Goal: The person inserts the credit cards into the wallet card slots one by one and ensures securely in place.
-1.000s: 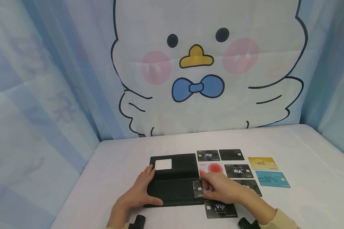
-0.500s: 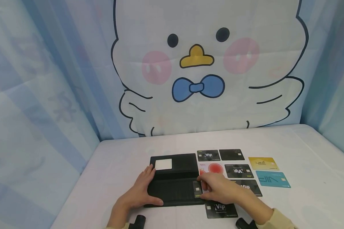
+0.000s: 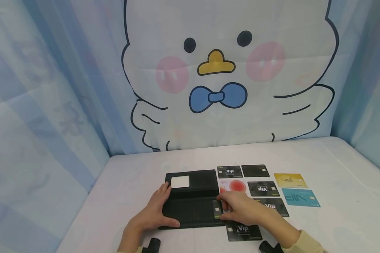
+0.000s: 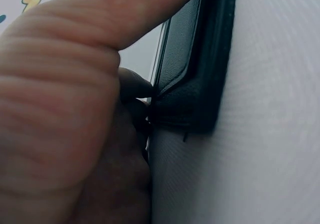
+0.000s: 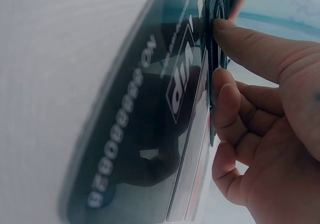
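Holding dark card [image 3: 217, 211] w/ R hand [image 3: 242, 208], thumb + fingers pinched narrow on its outer end, at R edge of black wallet [image 3: 190, 212], lower half. Prob. tucked partly in, judging by short strip showing; can't tell how deep. Steadying wallet, spread flat on desk [image 3: 126, 175], w/ L hand [image 3: 153, 209], fingers set wide along L edge, thumb straight across lower L corner.

Could jam from here, esp. if pushed at a slant: likely to catch a corner on wallet's opening. Might bend too, if shoved hard against a tight fit. Could also slip out of pinch, w/ so little card showing + smooth plastic. If braced too lightly on L, liable to skid wallet sideways. Watch for nudging neighbours w/ R hand: nearest black Vip card [image 3: 244, 231] just below, pink-red card [image 3: 237, 186] just above. Less worry abt gold card [image 3: 290, 180] + blue card [image 3: 301, 197], well apart at far R.
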Motion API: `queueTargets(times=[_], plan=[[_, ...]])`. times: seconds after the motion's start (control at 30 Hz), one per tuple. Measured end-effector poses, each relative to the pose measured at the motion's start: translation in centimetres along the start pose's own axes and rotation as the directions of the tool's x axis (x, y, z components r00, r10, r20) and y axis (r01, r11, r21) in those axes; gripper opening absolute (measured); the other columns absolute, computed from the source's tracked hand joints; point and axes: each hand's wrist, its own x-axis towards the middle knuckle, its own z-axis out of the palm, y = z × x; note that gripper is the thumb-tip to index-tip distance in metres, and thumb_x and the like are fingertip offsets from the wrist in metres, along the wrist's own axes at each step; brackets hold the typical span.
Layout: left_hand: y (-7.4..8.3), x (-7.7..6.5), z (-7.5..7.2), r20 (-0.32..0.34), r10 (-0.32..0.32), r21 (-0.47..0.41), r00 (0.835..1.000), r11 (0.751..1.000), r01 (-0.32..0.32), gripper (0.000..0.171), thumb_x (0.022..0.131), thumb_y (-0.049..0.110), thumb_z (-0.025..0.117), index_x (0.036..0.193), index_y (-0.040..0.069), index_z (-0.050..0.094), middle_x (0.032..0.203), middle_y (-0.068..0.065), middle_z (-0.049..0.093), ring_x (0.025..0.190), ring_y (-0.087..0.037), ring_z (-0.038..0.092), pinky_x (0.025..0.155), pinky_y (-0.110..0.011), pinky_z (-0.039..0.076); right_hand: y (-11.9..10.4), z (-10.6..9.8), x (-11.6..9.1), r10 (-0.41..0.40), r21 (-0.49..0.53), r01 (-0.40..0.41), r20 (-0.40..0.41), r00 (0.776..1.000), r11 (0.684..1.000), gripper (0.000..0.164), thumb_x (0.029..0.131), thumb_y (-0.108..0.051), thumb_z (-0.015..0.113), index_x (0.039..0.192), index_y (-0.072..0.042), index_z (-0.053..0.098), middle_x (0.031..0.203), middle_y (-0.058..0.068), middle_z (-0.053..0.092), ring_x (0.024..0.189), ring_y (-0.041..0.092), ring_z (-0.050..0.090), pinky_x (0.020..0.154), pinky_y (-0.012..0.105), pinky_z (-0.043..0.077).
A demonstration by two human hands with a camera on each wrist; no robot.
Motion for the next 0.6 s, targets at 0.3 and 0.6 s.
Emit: queueTargets(times=[0.3,0.6], plan=[[0.08,0.09,0.12,-0.008,-0.018,-0.003,1.000,1.000,0.018,0.123,0.066,0.042,0.094,0.158,-0.001,0.026,0.168,-0.015,0.010,0.153,-0.038,0.003,0.120,-0.060,0.007,0.10,-0.09,-0.20,-0.015,0.000,0.015,-0.019,1.000,1.000,0.046,0.081,-0.021,0.087,0.117,0.000,0.066,0.076,-0.008,0.054,0.068,0.008,0.053,0.062,0.023,0.048],[0.03,0.03,0.06,-0.006,-0.019,-0.003,1.000,1.000,0.019,0.122,0.067,0.042,0.094,0.158,-0.001,0.025,0.168,-0.015,0.010,0.153,-0.039,0.002,0.120,-0.061,0.007,-0.02,-0.11,-0.18,-0.028,-0.006,0.028,-0.015,1.000,1.000,0.043,0.083,-0.019,0.085,0.116,0.001,0.066,0.075,-0.009,0.053,0.068,0.006,0.053,0.063,0.023,0.049]])
